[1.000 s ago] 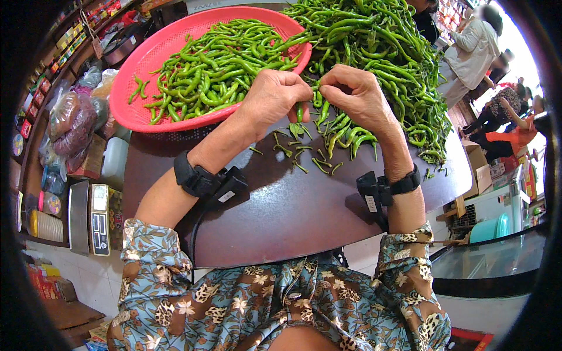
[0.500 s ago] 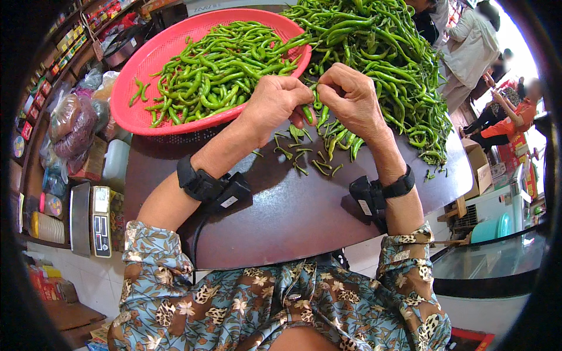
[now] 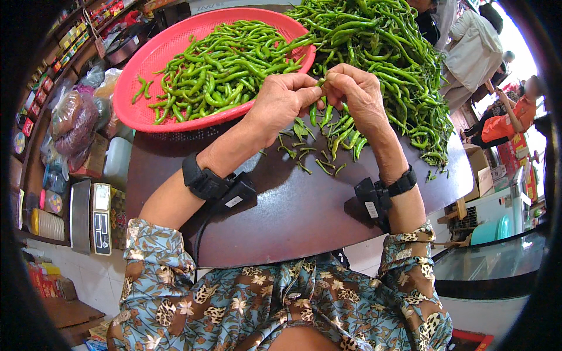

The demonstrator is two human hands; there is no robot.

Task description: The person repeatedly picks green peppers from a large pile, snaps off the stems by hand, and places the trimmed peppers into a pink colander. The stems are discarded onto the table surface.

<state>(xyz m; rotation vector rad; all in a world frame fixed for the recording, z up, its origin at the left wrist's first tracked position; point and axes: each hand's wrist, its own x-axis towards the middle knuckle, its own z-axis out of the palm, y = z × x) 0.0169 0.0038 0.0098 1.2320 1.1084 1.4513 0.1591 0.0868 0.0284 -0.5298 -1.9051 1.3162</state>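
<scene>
My left hand (image 3: 283, 100) is closed in a pinch, with a bit of a green chili pepper (image 3: 321, 82) showing at its fingertips. Close against it, my right hand (image 3: 358, 98) pinches the same spot; what its fingers grip is mostly hidden. To the left, a round pink plastic basket (image 3: 130, 111) holds many green chilies (image 3: 213, 79). A large heap of green chilies (image 3: 386, 58) rises behind and beside my right hand. Several snapped-off green stems (image 3: 324, 167) and a few leaves (image 3: 301, 130) lie on the table below my hands.
The dark brown table (image 3: 281, 216) has rounded corners. Bagged goods (image 3: 76, 123) and a scale (image 3: 102, 219) stand at the left by shelves. At the right are a glass-topped case (image 3: 489, 260), a teal tub (image 3: 492, 230) and people, one in an orange top (image 3: 503, 130).
Both hands have shifted slightly right, their fingertips now meeting. The chili that hung below my left fingers is mostly out of sight.
</scene>
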